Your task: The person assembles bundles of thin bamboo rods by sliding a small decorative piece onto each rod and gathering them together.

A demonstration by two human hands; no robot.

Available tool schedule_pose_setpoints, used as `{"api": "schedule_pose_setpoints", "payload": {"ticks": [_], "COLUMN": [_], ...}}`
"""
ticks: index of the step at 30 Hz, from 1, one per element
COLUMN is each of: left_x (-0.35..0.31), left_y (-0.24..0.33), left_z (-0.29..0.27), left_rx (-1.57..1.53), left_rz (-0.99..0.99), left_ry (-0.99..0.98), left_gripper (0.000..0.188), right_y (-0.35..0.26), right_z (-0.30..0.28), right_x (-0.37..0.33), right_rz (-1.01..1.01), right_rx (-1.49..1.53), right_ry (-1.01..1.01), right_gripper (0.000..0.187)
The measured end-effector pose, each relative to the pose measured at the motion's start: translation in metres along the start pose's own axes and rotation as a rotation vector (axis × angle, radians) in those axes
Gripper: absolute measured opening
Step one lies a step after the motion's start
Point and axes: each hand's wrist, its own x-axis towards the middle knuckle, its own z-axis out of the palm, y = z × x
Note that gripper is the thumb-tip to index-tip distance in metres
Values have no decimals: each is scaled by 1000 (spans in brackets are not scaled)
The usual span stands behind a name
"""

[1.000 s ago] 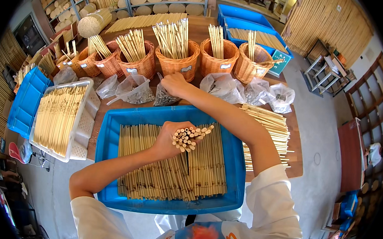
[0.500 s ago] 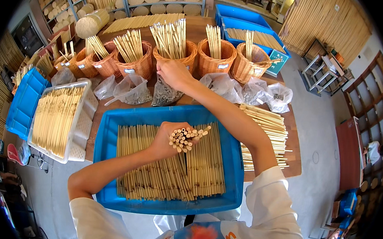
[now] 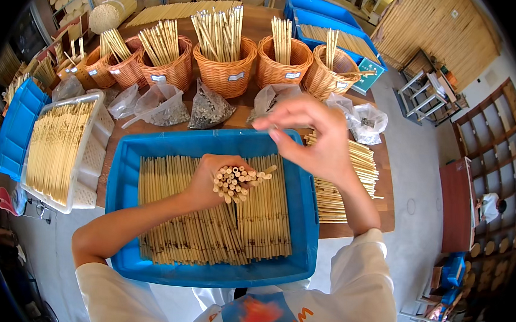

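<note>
Over the blue tub, roughly twelve o'clock from its middle, the left hand is gripping a fat bundle of bamboo sticks, cut ends facing up; at two o'clock the right hand is hovering near the tub's far corner, thumb and fingertips curling close together; can't tell if something tiny is sitting between them, tbh; at twelve, past the rim, a clear bag of small grey bits is lying, with wicker baskets of sticks standing behind, eleven through one; progress-wise, one handful is looking gathered, but I'm guessing loads is remaining, since the sticks in the tub are covering most of its bottom; more loose sticks are lying between two and three
</note>
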Motion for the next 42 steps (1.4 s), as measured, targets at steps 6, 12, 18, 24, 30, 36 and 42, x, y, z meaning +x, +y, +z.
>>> {"api": "schedule_pose_setpoints", "payload": {"ticks": [6, 12, 18, 24, 30, 36, 42], "left_x": [-1, -1, 0, 1, 0, 4, 1], "left_y": [5, 7, 8, 6, 7, 10, 9], "left_z": [0, -1, -2, -3, -1, -1, -1], "left_rx": [-19, 13, 28, 6, -88, -108, -52], "left_rz": [-30, -34, 3, 20, -87, -22, -17], "left_ry": [-24, -35, -22, -44, -6, -67, -109], "left_gripper": [24, 24, 26, 21, 32, 25, 26], "right_y": [-27, -30, -44, -35, -31, -26, -23], "right_z": [-14, -6, 13, 24, 20, 8, 8], "right_x": [-36, -43, -65, -73, -77, -78, -88], "right_rz": [-23, -148, -406, -521, -705, -760, -783], "right_rx": [-181, -343, -562, -813, -1036, -1071, -1024], "right_ry": [-75, -48, -53, -99, -166, -196, -171], "right_gripper": [22, 24, 21, 21, 17, 19, 22]}}
